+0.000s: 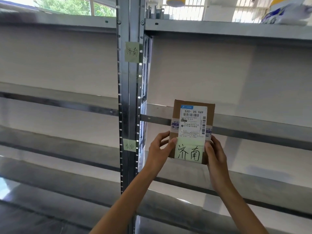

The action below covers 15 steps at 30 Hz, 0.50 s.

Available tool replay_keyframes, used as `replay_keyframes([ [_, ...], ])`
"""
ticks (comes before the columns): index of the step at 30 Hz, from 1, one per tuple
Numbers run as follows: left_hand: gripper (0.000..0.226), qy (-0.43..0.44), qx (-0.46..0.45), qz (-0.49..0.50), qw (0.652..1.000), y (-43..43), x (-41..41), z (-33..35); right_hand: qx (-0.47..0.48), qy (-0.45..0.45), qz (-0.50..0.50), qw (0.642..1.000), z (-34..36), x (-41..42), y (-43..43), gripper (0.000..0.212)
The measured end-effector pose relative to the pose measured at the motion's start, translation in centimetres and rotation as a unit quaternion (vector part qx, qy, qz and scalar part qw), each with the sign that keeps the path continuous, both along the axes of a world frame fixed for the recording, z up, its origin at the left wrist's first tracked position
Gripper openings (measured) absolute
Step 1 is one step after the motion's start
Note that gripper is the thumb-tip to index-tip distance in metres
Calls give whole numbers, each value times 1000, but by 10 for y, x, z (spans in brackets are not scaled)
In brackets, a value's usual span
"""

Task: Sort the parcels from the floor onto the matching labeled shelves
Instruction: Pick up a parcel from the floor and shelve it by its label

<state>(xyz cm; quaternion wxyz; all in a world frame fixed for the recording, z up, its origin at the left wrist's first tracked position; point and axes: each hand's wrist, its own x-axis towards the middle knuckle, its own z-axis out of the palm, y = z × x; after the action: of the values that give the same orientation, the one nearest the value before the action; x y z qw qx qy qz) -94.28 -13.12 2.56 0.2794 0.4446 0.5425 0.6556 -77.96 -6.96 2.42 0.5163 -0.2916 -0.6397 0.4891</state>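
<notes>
I hold a small brown cardboard parcel (192, 129) upright in front of the right-hand shelving bay. It carries a white shipping label and a green sticky note handwritten 济南. My left hand (159, 149) grips its lower left edge, thumb on the note. My right hand (215, 154) grips its lower right edge. The parcel's top reaches the front lip of a metal shelf (253, 124). On the upright post, a green note reading 济南 (132, 51) marks the bay above that shelf. A lower green note (129, 145) marks the bay beneath.
Grey metal shelving fills the view, split by a perforated upright post (125, 98). The left bay's shelves (59, 100) are bare. On the top shelf at right lies a white-and-blue bag (285, 12). White wall sits behind the shelves.
</notes>
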Motion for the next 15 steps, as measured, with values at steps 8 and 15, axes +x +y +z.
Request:
replay_keyframes([
  [8, 33, 23, 31, -3, 999, 32, -40, 22, 11, -5, 24, 1000, 21, -36, 26, 52],
  [15, 33, 30, 37, -18, 999, 72, -90, 52, 3, 43, 13, 999, 47, -87, 61, 35],
])
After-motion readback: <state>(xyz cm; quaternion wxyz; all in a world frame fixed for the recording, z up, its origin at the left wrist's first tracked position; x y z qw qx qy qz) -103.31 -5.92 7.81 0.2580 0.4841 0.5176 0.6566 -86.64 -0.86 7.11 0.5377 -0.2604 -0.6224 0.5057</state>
